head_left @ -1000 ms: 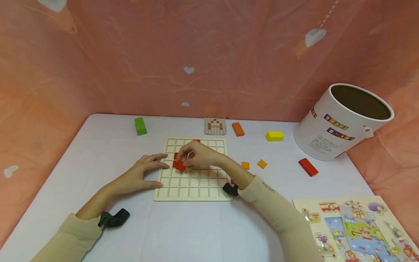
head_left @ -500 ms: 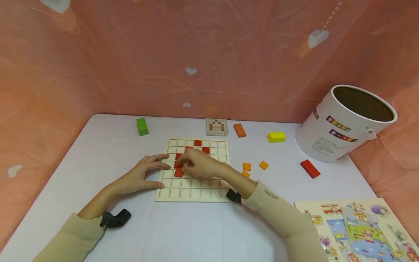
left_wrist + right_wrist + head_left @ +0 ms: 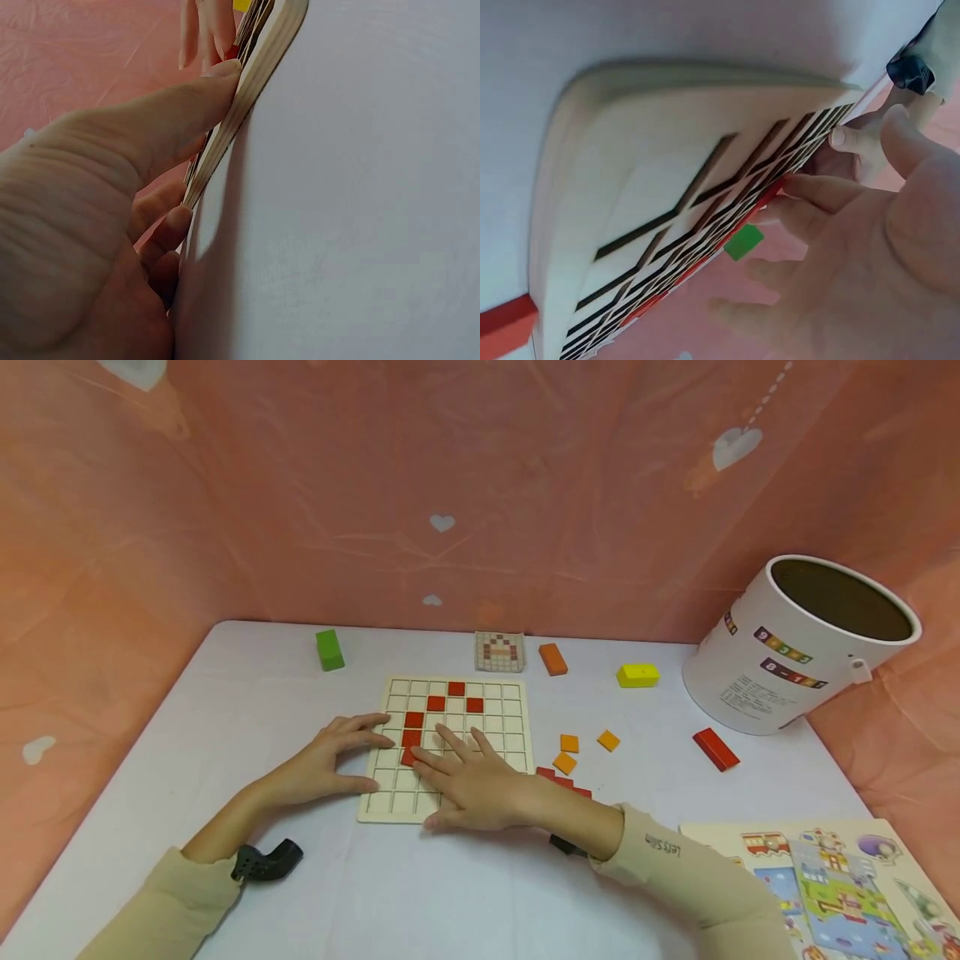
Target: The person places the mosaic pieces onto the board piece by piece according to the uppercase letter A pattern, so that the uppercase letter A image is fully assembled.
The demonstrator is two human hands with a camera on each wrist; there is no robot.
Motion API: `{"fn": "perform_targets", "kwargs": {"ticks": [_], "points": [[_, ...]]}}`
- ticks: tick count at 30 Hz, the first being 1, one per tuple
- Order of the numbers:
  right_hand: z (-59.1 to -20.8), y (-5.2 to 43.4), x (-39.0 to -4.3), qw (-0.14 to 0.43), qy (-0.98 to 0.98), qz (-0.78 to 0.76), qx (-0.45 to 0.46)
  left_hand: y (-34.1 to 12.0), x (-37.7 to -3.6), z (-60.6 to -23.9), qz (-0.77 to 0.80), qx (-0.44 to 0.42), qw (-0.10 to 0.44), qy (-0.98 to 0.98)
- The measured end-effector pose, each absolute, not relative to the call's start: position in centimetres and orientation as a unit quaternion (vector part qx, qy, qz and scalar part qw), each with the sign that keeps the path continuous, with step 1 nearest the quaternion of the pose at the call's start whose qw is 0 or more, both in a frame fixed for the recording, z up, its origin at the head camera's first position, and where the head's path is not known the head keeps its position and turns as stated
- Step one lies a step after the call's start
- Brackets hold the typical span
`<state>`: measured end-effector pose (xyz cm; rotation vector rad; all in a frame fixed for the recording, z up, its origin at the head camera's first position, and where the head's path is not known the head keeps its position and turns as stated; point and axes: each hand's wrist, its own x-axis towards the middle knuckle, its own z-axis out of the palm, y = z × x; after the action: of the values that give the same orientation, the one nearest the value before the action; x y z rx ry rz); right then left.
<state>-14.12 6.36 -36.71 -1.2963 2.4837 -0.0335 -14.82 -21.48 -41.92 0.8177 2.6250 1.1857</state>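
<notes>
A wooden grid board (image 3: pixel 513 724) lies on the white table, with several red square tiles (image 3: pixel 413 720) set in its cells in a bent line. My left hand (image 3: pixel 315 764) rests at the board's left edge, thumb and fingertips touching it. Over the board my right hand (image 3: pixel 476 785) is spread with its fingers straight. One of its fingertips touches the lowest red tile (image 3: pixel 407 758) in the left column. In the right wrist view the same fingers (image 3: pixel 817 193) reach to a red tile on the grid. Part of the lower right board is hidden under this hand.
Right of the board lie orange square tiles (image 3: pixel 569 743) and a row of red tiles (image 3: pixel 564 782). Behind it are a small pattern card (image 3: pixel 499 652) and green (image 3: pixel 330 650), orange (image 3: pixel 553 659) and yellow blocks (image 3: pixel 638 676). A white bucket (image 3: pixel 742 668) stands back right.
My right hand has let go of the red tile, which now lies in the left column below two others. The fingers have spread and the hand has moved nearer and right. My left hand stays put.
</notes>
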Motion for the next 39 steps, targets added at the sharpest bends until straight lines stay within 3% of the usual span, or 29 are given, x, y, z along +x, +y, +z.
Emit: {"fn": "perform_targets", "kwargs": {"ticks": [19,28,39], "points": [[-36.9,7.2,-15.7,0.167,0.857,-0.093,-0.478,-21.5,-14.6,-42.0,0.389,0.266,0.076,0.879],[-36.9,14.4,-18.9,0.181,0.805,-0.457,-0.333,-21.3,-14.7,-42.1,0.393,0.261,0.085,0.878],[-37.7,19.3,-17.7,0.213,0.837,-0.442,-0.243,-21.3,-14.6,-41.8,0.393,0.246,0.092,0.881]]}}
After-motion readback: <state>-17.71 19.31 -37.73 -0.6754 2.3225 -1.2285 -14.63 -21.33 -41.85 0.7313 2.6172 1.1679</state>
